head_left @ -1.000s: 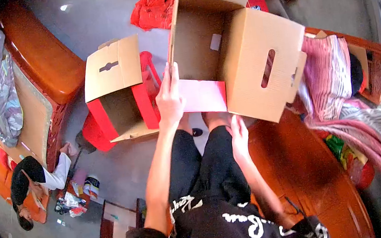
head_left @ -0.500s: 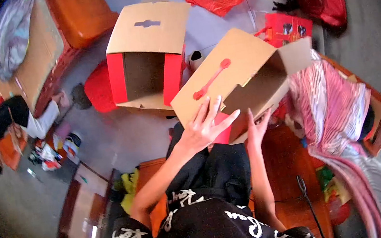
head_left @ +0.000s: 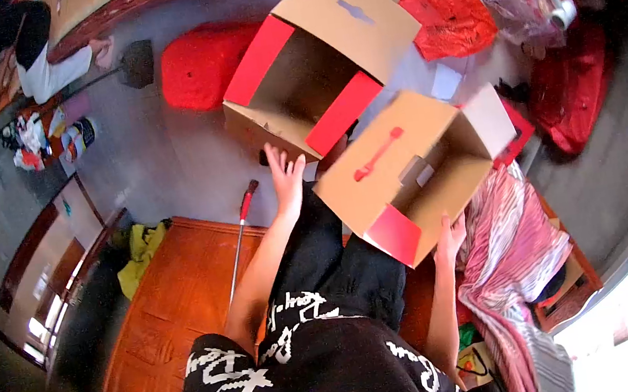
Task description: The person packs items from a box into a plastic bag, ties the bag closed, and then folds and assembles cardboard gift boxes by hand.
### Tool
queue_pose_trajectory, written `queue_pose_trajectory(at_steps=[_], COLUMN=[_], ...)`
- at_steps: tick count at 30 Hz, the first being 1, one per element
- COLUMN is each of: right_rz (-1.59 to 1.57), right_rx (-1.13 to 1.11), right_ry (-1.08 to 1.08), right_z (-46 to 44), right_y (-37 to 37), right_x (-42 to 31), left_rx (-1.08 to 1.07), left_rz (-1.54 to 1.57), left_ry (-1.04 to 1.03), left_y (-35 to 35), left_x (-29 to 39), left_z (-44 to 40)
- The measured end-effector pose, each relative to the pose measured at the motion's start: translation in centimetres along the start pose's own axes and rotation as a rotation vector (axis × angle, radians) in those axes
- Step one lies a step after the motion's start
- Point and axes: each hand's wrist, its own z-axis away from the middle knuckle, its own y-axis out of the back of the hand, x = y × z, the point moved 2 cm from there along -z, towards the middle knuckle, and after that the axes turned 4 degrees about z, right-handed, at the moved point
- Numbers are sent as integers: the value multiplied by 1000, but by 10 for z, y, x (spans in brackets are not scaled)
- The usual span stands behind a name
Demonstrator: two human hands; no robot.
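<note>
An open cardboard box (head_left: 441, 130) with a red plastic handle (head_left: 379, 155) and a red flap (head_left: 394, 234) is tilted over my lap. My right hand (head_left: 450, 237) grips its lower right edge, some fingers hidden behind the wall. My left hand (head_left: 289, 182) has its fingers apart just below a second open cardboard box (head_left: 352, 10). Whether its fingertips touch that box's lower flap I cannot tell. The second box has red side flaps and a handle slot in its top panel.
A screwdriver-like tool (head_left: 242, 222) with a red handle lies by my left forearm on the wooden bench (head_left: 160, 298). A red stool (head_left: 200, 68), a red plastic bag (head_left: 453, 16) and striped cloth (head_left: 498, 250) are around. Another person (head_left: 56, 72) sits at upper left.
My left hand has left the handled box and moved left, toward the second box. My right hand still holds the handled box. The view has turned, and the red-handled tool now shows.
</note>
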Motion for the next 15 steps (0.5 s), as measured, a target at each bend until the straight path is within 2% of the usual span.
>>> queue_pose_trajectory(at_steps=[2,4,6,8,9,10,11,12,15], right_rz=[-1,74,89,117,121,116,73,51,13], right_rx=[-2,8,35,118,174,225,180,170,147], right_ry=[-31,-55,-98,-145,-177,-202,-309,-263,-136], right_z=[3,4,4,13,23,29,38,39,36], right_y=[10,22,37,61,67,64,59,62,92], right_x=[-11,-20,-15,-18,-18,-23,-40,-40,-42], left_rx=[15,42,18,144,126,66,41,5,-97], left_rz=[113,86,104,-2,-61,1,8,18,105], left_ry=[286,558,483,597,587,408,460,513,582], left_y=[4,-6,-2,-10,-9,-2,3,1,24], left_x=[-15,-41,-118,-115,-111,-142,-117,-93,-84], left_z=[-26,-56,-111,-119,-119,-129,-125,-116,-109])
